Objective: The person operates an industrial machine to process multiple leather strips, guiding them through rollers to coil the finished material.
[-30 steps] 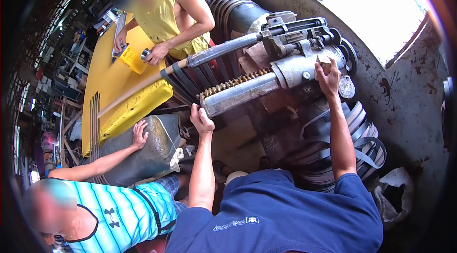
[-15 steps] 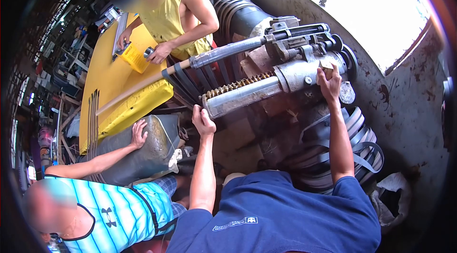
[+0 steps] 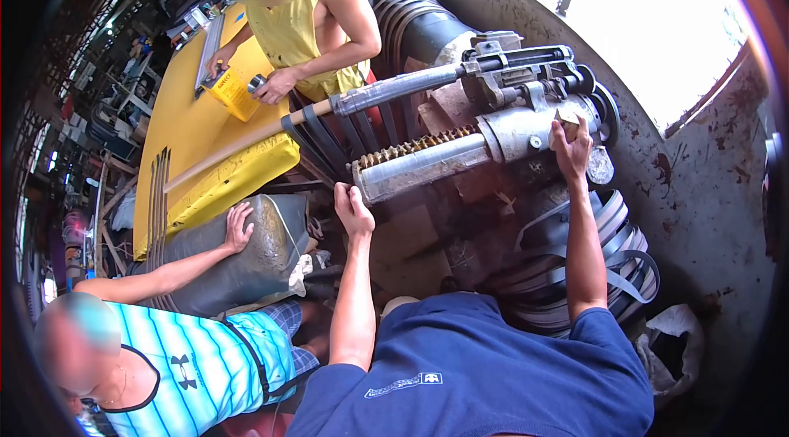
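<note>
A long metal machine (image 3: 511, 131) slants from the centre of the frame to its upper right, and at its lower left end the left hand (image 3: 353, 210) is curled against the metal, though whether it grips cannot be told. At upper right, the right hand (image 3: 573, 149) pinches a small brownish piece (image 3: 566, 126) at the machine's barrel. Coiled dark straps (image 3: 612, 227) lie right of centre, beneath the right hand's arm

Wkshop: mach. (image 3: 511, 135) & strip coils (image 3: 622, 241)
</note>
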`<action>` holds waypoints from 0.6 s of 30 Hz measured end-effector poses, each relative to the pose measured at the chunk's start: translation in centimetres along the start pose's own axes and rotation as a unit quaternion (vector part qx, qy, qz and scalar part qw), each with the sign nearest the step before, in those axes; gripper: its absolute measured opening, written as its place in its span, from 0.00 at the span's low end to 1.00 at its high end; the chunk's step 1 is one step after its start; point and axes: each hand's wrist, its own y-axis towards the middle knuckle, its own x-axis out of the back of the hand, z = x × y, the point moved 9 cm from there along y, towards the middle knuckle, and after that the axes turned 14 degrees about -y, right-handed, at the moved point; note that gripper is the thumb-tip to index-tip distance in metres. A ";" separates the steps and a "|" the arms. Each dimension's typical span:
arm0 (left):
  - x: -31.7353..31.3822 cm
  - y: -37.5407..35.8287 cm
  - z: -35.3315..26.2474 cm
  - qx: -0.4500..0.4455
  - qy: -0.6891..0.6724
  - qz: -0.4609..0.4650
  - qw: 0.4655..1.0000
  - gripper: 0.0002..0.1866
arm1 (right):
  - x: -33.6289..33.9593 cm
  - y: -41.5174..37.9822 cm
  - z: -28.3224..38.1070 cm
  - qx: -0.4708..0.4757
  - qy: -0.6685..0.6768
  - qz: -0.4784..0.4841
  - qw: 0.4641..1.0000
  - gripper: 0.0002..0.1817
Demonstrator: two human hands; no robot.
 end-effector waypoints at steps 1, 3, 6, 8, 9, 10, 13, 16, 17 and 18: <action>0.1 -0.1 0.2 0.017 -0.004 -0.007 1.000 0.14 | 0.1 0.0 0.1 -0.002 -0.001 0.000 1.000 0.29; 0.0 -0.2 0.1 0.016 -0.002 -0.006 1.000 0.14 | 0.2 -0.1 0.4 -0.005 -0.002 0.001 1.000 0.29; -0.1 0.0 -0.1 0.010 -0.002 -0.003 1.000 0.14 | 0.0 -0.1 0.1 -0.005 0.004 0.001 1.000 0.29; -0.1 0.1 -0.2 0.015 -0.007 0.002 1.000 0.14 | 0.0 -0.1 -0.1 -0.005 0.005 -0.002 1.000 0.30; -0.1 0.2 -0.1 0.022 -0.011 0.006 1.000 0.14 | 0.0 -0.1 -0.2 -0.005 0.005 -0.003 1.000 0.30; -0.1 0.2 0.0 0.029 -0.016 0.010 0.999 0.14 | -0.1 -0.2 -0.3 -0.006 0.006 -0.003 1.000 0.30; -0.1 0.5 0.0 0.010 -0.004 0.016 1.000 0.14 | -0.1 -0.1 -0.3 -0.006 0.010 -0.006 1.000 0.30; -0.2 0.5 -0.1 0.003 0.001 0.024 1.000 0.14 | 0.1 -0.2 -0.4 -0.006 0.009 -0.011 1.000 0.30; -0.2 0.5 0.0 0.002 0.003 0.027 1.000 0.14 | 0.1 -0.2 -0.4 -0.007 0.008 -0.011 1.000 0.30; 0.0 0.5 0.4 0.015 0.003 0.020 1.000 0.14 | 0.0 -0.2 -0.4 -0.009 0.008 -0.010 1.000 0.30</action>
